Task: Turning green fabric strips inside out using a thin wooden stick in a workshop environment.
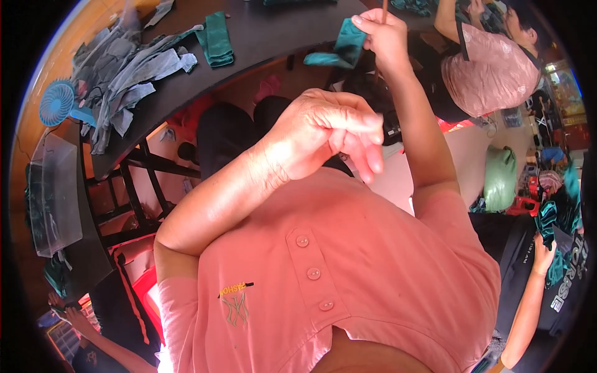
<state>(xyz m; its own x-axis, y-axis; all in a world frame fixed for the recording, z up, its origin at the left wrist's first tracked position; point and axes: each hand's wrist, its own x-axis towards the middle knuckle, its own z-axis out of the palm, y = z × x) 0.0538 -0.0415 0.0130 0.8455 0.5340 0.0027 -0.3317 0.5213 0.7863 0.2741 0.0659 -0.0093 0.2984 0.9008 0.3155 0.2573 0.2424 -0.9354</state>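
While the left hand (329, 124), seemingly empty, hangs near with fingers loosely curled, the right hand (387, 42) pinches a green strip (352, 42) far right by the table's (267, 34) edge, presumably to steady it beside a slender rod (385, 7).

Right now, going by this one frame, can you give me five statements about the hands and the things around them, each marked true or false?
1. The right hand holds a strip of green fabric. True.
2. The left hand grips the same strip. False: it is apart from the strip, and nothing shows in it.
3. Grey fabric scraps lie on the dark table. True.
4. The fan at the picture's left is red. False: it is blue.
5. A green sack is at the picture's right. True.
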